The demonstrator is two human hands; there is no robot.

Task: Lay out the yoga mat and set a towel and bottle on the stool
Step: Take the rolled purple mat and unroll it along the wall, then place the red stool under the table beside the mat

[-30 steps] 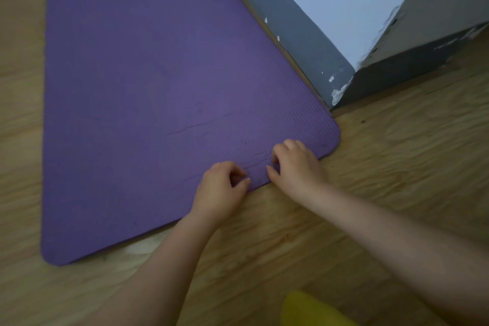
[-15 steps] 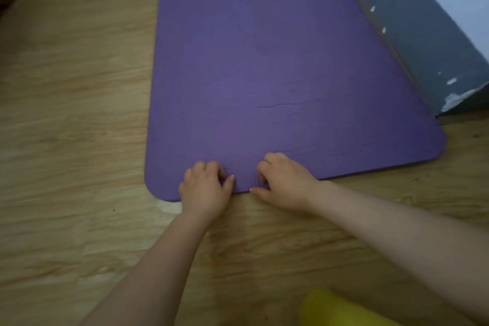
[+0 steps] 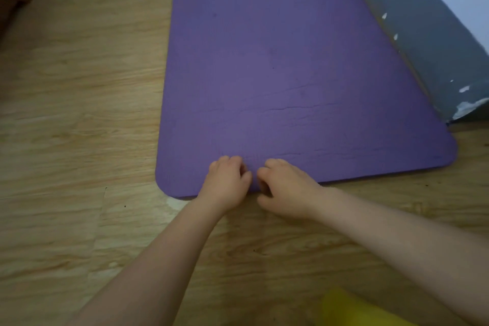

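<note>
Purple yoga mat (image 3: 285,66) lying flat on wooden floor (image 3: 79,114), left hand (image 3: 226,184) and right hand (image 3: 287,190) pinching its six o'clock edge with curled fingers, yellow object (image 3: 352,309) showing at five o'clock

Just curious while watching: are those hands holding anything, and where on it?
Both the left hand and right hand grip the purple yoga mat at its near short edge, side by side, nearer its left corner.
</note>
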